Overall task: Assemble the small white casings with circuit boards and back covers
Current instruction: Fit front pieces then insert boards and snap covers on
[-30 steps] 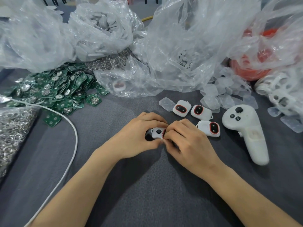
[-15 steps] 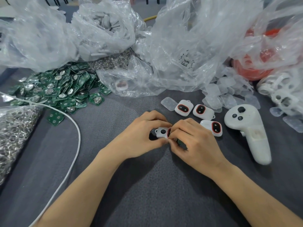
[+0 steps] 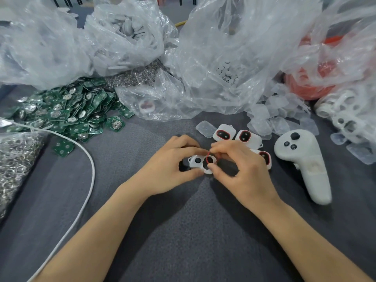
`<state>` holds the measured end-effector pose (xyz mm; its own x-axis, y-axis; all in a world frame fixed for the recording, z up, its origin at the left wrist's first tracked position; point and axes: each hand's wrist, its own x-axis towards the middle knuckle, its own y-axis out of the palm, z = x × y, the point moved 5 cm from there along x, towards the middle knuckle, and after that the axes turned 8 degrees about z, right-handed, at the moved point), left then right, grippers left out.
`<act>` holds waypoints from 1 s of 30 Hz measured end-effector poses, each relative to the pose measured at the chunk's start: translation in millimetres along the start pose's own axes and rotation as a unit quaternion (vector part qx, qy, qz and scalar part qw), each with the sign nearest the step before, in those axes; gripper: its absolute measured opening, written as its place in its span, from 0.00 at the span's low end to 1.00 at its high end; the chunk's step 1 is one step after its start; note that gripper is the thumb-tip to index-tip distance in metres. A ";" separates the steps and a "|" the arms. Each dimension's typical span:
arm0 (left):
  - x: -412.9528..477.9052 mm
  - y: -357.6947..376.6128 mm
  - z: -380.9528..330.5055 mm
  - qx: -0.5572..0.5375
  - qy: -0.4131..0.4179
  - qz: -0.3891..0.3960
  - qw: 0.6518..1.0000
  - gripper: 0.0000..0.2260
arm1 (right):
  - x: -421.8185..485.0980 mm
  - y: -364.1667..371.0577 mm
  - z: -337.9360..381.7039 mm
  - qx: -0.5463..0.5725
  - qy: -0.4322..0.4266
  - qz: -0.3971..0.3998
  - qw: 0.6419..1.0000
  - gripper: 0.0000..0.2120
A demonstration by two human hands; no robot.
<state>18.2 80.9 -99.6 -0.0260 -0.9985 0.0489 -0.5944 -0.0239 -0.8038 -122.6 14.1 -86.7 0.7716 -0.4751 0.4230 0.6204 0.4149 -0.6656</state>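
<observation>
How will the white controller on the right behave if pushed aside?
The white controller looks like a rigid moulded shell, so probably stiff. Its rounded, uneven body may rock or pivot rather than roll. The textured grey cloth likely resists sliding.

Matt white plastic casing (image 3: 200, 163), crinkled glossy plastic bags (image 3: 223, 47), grey cloth (image 3: 183, 231)

On the table (image 3: 183, 231) a casing (image 3: 200, 164) sat gripped between the left hand (image 3: 171, 169) and right hand (image 3: 242, 174) at centre, with three more casings (image 3: 247, 137) just behind the right hand, a controller (image 3: 301, 163) to their right, a pile of circuit boards (image 3: 67, 112) behind-left, and plastic bags (image 3: 223, 58) across the back.
</observation>
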 end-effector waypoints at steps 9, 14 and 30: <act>0.5 1.3 4.1 -0.020 -0.013 0.008 1.000 0.19 | 0.6 7.1 -8.9 0.068 0.096 0.058 0.991 0.21; 0.6 1.3 8.6 -0.047 -0.024 0.004 0.999 0.24 | 0.6 8.8 -8.4 0.080 0.109 0.060 0.989 0.24; 0.8 0.9 7.7 -0.038 -0.026 -0.003 0.999 0.22 | 0.2 10.6 -12.7 0.108 0.125 0.056 0.985 0.26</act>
<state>23.8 79.7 -105.0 0.0182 -0.9996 0.0200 -0.6538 -0.0271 -0.7562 -117.7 8.6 -101.5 0.7943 -0.5825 0.1724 0.5703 0.6172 -0.5420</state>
